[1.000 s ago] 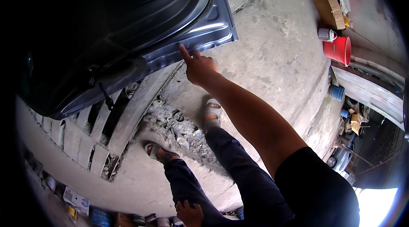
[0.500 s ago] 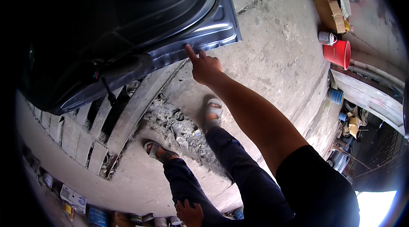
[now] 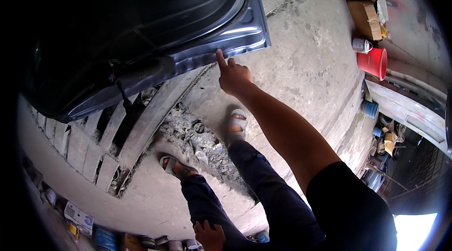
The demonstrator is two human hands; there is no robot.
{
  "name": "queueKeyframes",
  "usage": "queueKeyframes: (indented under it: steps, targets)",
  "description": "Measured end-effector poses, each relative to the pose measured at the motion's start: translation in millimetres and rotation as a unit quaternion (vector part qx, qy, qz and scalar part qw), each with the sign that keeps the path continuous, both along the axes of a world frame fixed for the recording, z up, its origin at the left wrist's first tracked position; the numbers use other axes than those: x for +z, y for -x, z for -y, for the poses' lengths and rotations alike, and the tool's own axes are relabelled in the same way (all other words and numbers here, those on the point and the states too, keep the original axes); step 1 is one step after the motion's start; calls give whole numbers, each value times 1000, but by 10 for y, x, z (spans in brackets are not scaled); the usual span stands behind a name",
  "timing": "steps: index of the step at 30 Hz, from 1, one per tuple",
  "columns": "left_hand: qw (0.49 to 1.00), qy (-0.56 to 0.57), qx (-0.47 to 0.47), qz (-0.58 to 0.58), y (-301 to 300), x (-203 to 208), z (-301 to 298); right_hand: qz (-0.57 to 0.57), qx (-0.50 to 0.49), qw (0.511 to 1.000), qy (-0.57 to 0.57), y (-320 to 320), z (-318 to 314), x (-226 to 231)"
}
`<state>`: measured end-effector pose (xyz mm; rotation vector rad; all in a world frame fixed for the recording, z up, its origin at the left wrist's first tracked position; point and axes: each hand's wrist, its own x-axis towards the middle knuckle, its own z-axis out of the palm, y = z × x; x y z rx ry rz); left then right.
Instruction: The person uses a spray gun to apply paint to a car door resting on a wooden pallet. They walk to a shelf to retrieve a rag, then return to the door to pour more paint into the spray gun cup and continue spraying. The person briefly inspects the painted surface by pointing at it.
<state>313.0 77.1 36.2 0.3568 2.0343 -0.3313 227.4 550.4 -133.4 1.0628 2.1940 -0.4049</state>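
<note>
Since a second ago our right hand (image 3: pixel 234 77) has stayed at the lower edge of the dark grey sheet-metal car panel (image 3: pixel 155 29), its forefinger now pressed at a spot slightly nearer the panel's corner; the view has tilted a little. The other fingers are curled in, gripping nothing. Our left hand (image 3: pixel 210 235) rests at six o'clock on our dark trouser leg, fingers loose, holding nothing.

The panel fills the frame from nine to twelve o'clock, glossy, with a raised rim and a black ribbed hose (image 3: pixel 141 68) along its lower edge. It hangs over a slatted concrete drain (image 3: pixel 101 142).

At two o'clock a red plastic bucket (image 3: pixel 373 63) stands just beside a small white tin (image 3: pixel 361 45); we cannot see into either. Brown cardboard boxes (image 3: pixel 362 20) lie at one o'clock.
</note>
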Motion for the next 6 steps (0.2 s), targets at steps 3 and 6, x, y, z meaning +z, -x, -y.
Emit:
queueKeyframes:
  steps: [3,6]
  targets:
    - [1000,-1,4,4,6,9,10,0,-8,1000,-12,-24,-3,-30]
    - [1000,8,9,16,19,15,2,13,-23,1000,8,-21,-34,-7]
